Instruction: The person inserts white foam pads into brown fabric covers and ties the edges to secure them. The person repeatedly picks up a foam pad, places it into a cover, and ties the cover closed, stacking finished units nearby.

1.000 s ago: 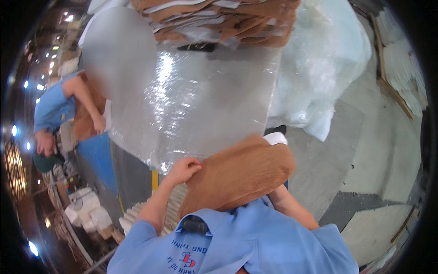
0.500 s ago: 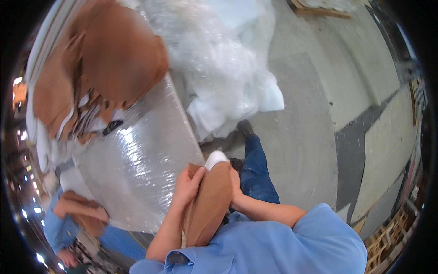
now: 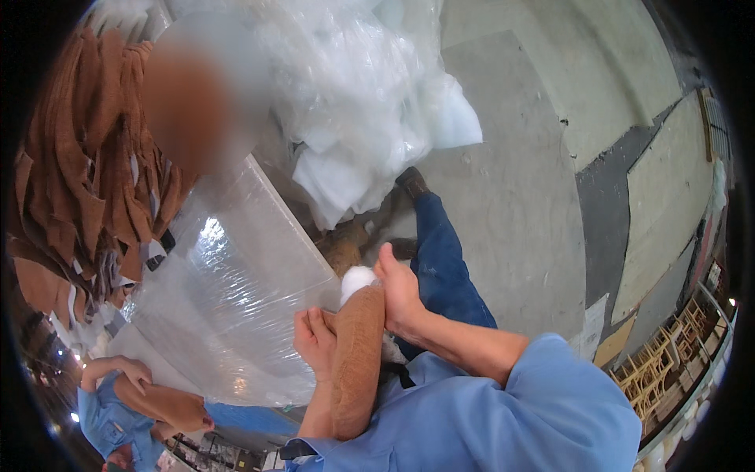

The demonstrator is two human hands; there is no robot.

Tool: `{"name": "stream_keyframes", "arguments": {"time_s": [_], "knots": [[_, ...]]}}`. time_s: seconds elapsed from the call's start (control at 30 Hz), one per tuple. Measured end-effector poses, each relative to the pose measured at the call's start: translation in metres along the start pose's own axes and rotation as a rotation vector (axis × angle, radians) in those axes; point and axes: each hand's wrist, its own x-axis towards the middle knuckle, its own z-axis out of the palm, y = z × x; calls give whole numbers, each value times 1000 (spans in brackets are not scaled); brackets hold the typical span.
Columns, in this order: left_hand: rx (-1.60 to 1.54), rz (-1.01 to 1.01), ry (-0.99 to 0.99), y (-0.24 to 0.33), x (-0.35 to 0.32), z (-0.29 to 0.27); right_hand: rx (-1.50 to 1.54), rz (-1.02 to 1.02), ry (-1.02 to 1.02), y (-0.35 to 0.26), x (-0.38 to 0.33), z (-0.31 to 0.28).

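Observation:
A long brown fabric cushion cover (image 3: 358, 362) stands upright against my body, with rounded white filling (image 3: 358, 283) poking out of its far end. My left hand (image 3: 316, 340) is curled closed at the cover's left side, gripping the cloth near the opening. On the other side my right hand (image 3: 399, 291) holds the right edge beside the filling. Its thumb points up, and its other fingers are partly hidden behind the cloth.
A plastic-wrapped table (image 3: 244, 275) stands to my left, with a heap of brown fabric pieces (image 3: 86, 157) at its far end. Clear plastic and white batting (image 3: 370, 102) bulge ahead. At lower left a co-worker (image 3: 118, 417) handles another brown piece. Wooden frames (image 3: 657, 362) stand at right.
The cover has turned so its narrow side faces me. My right hand has come up beside the filling, its thumb now raised. The co-worker's brown piece has shifted, and the view has swung.

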Motion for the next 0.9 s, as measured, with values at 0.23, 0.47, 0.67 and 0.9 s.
{"name": "stream_keyframes", "arguments": {"time_s": [0.23,0.47,0.67,0.9], "knots": [[-144,46,-57,-8,4,-2,19,72,-29,10,16,13],[-276,216,-333,77,28,-11,-177,-342,-308,-2,-6,-54],[-414,69,-767,102,47,16,-516,-305,-550,-38,-24,-50],[-279,3,-912,99,53,20,-739,-584,-523,-52,-16,-41]]}}
